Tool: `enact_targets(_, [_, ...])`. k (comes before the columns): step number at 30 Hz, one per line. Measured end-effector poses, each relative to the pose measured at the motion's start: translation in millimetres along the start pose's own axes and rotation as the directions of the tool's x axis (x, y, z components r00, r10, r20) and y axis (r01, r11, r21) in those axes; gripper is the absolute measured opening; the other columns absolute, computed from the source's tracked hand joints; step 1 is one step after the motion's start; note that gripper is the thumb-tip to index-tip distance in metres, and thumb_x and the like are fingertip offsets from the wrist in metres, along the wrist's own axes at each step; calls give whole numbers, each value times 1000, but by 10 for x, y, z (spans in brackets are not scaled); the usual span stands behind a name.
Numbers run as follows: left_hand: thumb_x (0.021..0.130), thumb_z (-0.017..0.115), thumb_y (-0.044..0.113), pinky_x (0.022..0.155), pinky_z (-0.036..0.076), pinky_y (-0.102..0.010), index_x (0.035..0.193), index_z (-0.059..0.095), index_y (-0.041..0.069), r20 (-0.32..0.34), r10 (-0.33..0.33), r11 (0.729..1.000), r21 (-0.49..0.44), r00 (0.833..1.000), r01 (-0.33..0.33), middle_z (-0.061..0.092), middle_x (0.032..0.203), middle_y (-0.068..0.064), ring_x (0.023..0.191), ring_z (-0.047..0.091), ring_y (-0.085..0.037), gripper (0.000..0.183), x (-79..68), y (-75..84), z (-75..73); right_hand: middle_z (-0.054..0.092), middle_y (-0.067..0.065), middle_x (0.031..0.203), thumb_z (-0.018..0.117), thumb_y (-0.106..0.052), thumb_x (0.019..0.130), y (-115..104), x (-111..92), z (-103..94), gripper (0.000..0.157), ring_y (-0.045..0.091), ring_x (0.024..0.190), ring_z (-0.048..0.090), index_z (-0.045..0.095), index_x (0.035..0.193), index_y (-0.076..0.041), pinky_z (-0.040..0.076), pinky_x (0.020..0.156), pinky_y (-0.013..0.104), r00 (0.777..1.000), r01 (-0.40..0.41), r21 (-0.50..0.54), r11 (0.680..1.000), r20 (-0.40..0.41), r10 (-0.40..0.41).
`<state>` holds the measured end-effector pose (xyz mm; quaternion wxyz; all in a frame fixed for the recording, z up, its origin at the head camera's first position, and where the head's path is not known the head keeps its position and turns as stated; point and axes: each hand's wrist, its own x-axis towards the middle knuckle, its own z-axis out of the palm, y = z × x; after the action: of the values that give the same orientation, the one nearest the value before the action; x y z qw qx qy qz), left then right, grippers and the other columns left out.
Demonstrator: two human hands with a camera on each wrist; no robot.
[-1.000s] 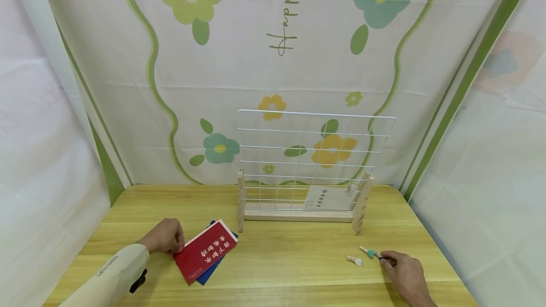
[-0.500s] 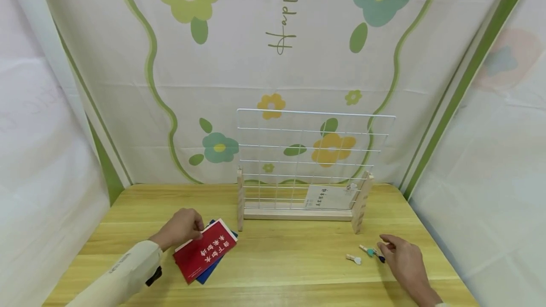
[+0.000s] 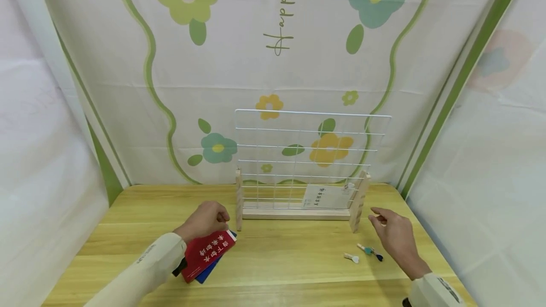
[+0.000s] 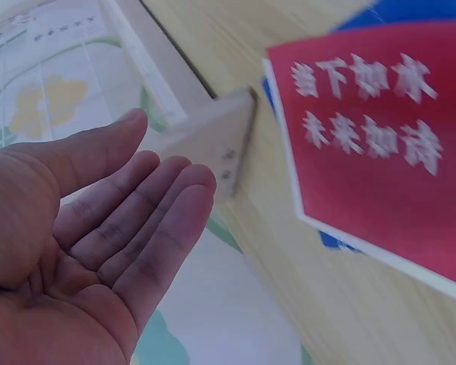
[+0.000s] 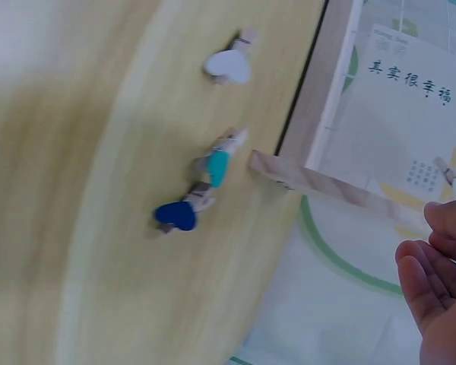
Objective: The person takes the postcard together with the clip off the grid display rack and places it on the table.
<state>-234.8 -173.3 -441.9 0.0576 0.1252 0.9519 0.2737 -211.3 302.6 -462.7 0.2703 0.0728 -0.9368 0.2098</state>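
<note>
My left hand (image 3: 204, 221) hovers over the far edge of a red card (image 3: 208, 254), which overlaps a blue card (image 3: 207, 275) on the table. In the left wrist view its fingers (image 4: 163, 236) are loosely bent and hold nothing. My right hand (image 3: 396, 237) is raised near the rack's right foot, fingers relaxed, nothing between them. Beside it on the table lie three small wooden clips: a white heart clip (image 5: 228, 67), a teal-topped clip (image 5: 218, 167) and a navy heart clip (image 5: 176, 215).
A white wire grid (image 3: 313, 113) stands in a wooden base (image 3: 296, 214) at the back of the table. A white card (image 3: 326, 197) with writing is on its lower right, a small clip (image 5: 444, 170) at its corner. Patterned cloth (image 3: 239, 60) walls surround the table.
My left hand has moved from the red card's left corner up and right over its far edge. My right hand has left the navy heart clip and moved up towards the rack.
</note>
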Motion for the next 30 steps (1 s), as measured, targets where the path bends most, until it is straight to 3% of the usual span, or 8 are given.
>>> enact_targets(8, [80, 77, 0, 65, 58, -28, 87, 73, 3, 35, 124, 988, -101, 992, -120, 71, 81, -6, 71, 65, -11, 9, 165, 251, 99, 73, 20, 86, 75, -5, 84, -134, 224, 11, 24, 31, 72, 70, 72, 106, 4, 57, 58, 44, 999, 32, 7, 999, -22, -32])
enact_targets(15, [79, 79, 4, 71, 59, -32, 92, 75, 3, 12, 128, 990, -68, 992, -127, 74, 87, -8, 77, 68, -15, 14, 350, 471, 207, 74, 20, 86, 75, -8, 85, -195, 400, 67, 23, 31, 70, 70, 73, 105, 3, 56, 58, 45, 995, 77, -4, 997, -65, -77])
enact_targets(26, [80, 80, 9, 79, 59, -37, 102, 74, 0, -28, 165, 986, -25, 986, -166, 76, 93, -9, 84, 72, -20, 25, 598, 742, 322, 73, 21, 86, 75, -9, 85, -262, 544, 77, 26, 32, 71, 69, 72, 108, 3, 54, 57, 45, 998, 59, -1, 998, -33, -59])
enact_targets(30, [81, 79, 9, 78, 59, -35, 103, 74, 0, -23, 147, 987, -59, 989, -148, 75, 96, -10, 85, 71, -20, 24, 659, 859, 339, 74, 21, 92, 74, -9, 86, -289, 598, 78, 28, 33, 76, 70, 71, 112, 2, 56, 61, 46, 998, 55, 0, 998, -3, -55])
